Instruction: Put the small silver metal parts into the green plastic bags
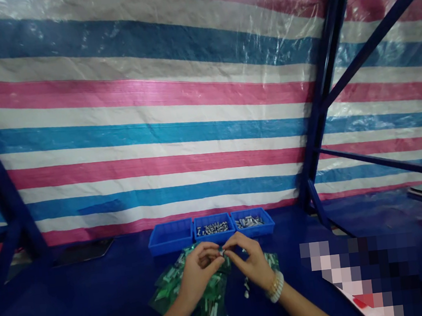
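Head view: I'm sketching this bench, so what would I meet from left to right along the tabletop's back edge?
Left frame post, dark flat object, left blue bin, middle blue bin of small parts, right blue bin of small parts, right frame post.

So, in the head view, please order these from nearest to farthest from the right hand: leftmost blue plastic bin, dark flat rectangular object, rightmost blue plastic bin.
1. Rightmost blue plastic bin: just beyond the right hand.
2. Leftmost blue plastic bin: farther left.
3. Dark flat rectangular object: far left.
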The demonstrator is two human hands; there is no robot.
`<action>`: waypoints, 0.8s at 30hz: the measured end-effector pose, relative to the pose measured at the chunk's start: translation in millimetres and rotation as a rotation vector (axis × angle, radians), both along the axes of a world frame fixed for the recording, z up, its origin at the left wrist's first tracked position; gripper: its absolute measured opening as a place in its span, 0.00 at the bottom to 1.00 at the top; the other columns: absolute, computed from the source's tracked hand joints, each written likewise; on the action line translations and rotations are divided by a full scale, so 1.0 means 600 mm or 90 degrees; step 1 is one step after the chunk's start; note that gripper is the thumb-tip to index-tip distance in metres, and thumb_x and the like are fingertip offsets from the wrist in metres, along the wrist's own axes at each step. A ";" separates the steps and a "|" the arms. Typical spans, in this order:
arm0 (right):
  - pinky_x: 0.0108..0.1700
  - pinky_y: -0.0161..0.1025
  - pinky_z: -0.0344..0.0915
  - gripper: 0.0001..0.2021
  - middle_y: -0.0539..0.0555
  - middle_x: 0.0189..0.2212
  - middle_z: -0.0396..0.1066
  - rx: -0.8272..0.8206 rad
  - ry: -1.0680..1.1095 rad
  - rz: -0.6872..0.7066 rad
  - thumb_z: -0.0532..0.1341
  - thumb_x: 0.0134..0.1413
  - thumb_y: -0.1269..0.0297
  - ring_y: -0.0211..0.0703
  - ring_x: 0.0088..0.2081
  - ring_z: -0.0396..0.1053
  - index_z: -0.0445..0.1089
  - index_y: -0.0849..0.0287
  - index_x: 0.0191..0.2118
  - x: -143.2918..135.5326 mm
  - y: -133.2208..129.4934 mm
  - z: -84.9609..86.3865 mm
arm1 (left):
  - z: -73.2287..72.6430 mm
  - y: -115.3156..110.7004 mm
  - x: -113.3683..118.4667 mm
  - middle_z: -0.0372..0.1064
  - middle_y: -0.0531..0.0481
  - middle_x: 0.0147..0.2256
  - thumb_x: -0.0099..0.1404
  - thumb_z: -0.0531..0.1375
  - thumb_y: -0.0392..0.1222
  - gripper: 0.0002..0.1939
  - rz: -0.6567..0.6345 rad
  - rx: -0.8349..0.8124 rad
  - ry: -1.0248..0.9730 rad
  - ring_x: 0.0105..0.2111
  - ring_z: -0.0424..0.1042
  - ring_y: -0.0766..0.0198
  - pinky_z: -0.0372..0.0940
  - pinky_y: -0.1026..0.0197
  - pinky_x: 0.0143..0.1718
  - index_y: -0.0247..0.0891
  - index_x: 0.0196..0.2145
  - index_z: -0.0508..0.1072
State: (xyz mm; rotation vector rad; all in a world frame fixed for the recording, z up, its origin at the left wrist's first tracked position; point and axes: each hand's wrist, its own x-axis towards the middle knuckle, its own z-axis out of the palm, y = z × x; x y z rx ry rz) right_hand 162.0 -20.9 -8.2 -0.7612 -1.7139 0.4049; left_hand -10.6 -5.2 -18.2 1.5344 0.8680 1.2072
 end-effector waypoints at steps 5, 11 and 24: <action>0.35 0.37 0.64 0.03 0.52 0.27 0.71 -0.018 -0.011 -0.026 0.62 0.55 0.69 0.42 0.31 0.68 0.73 0.58 0.32 -0.003 -0.001 0.000 | 0.000 -0.003 0.004 0.73 0.49 0.29 0.55 0.64 0.41 0.08 0.042 0.081 0.043 0.31 0.73 0.60 0.70 0.59 0.36 0.36 0.33 0.73; 0.33 0.35 0.63 0.07 0.50 0.26 0.70 -0.083 -0.016 0.054 0.58 0.57 0.68 0.39 0.29 0.66 0.73 0.58 0.30 -0.013 0.007 -0.019 | 0.006 -0.015 0.002 0.71 0.48 0.32 0.60 0.61 0.41 0.05 0.114 0.235 0.143 0.33 0.72 0.59 0.69 0.59 0.35 0.38 0.34 0.76; 0.33 0.37 0.67 0.09 0.53 0.27 0.74 -0.155 0.238 -0.081 0.58 0.50 0.69 0.44 0.30 0.71 0.75 0.59 0.34 0.039 0.055 -0.025 | 0.076 0.100 0.030 0.73 0.45 0.41 0.54 0.59 0.29 0.17 0.166 0.360 0.337 0.43 0.70 0.53 0.64 0.51 0.46 0.38 0.42 0.74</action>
